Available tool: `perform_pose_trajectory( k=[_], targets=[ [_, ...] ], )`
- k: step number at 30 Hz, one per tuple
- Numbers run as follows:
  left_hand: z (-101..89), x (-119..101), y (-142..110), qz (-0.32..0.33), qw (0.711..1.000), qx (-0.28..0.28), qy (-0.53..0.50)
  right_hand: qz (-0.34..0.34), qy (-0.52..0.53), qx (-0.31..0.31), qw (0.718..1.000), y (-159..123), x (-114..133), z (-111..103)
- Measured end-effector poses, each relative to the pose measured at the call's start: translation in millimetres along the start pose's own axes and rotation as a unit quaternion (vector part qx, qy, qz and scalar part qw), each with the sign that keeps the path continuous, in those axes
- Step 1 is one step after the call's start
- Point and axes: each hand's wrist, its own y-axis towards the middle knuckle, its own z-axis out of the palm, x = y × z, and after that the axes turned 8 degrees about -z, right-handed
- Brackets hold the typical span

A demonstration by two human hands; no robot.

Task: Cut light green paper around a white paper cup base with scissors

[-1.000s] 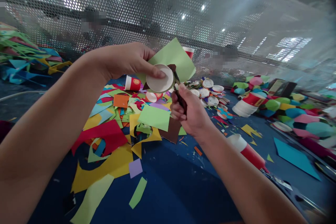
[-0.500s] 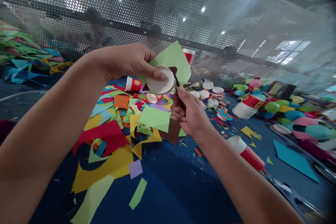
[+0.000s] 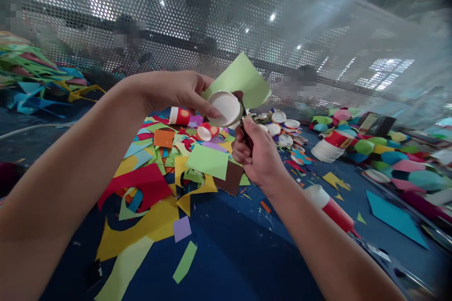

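My left hand (image 3: 173, 91) is raised in front of me, pinching a white paper-cup base disc (image 3: 223, 108) against a light green paper sheet (image 3: 243, 77). My right hand (image 3: 257, 151) is closed round dark-handled scissors (image 3: 245, 120), whose blades reach up to the disc's right edge where the green paper meets it. Both hands hover above a blue table (image 3: 229, 254) strewn with coloured paper scraps (image 3: 155, 183).
A red-and-white cup (image 3: 179, 115) lies on its side behind the scraps. Several white cup bases (image 3: 278, 124) and a stack of cups (image 3: 330, 143) sit to the right, with paper-covered pieces (image 3: 381, 150) beyond. A red-and-white tube (image 3: 332, 207) lies under my right forearm. Perforated mesh (image 3: 212, 19) closes the back.
Both hands with the disc, green paper and scissors have shifted slightly right and lower in view; the disc has turned a little in my left hand.
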Motion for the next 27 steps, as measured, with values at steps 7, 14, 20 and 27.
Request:
perform_pose_trajectory(
  k=[7,14,20,27],
  targets=[
    [2.9,0.5,0.0,0.0,0.998,-0.04,-0.044,-0.015,0.009,-0.006,1.0,0.6,2.0,-1.6],
    [2.7,-1.7,-3.5,0.004,0.996,-0.074,-0.041,-0.002,0.015,-0.015,1.0,1.4,3.0,-1.2],
    [1.8,0.1,0.1,0.002,0.997,-0.07,-0.017,-0.001,0.012,0.004,1.0,0.8,1.4,-2.8],
    [-0.1,0.0,2.7,0.016,0.998,-0.049,0.025,0.005,0.012,0.016,1.0,-0.1,0.1,-3.9]
  ],
)
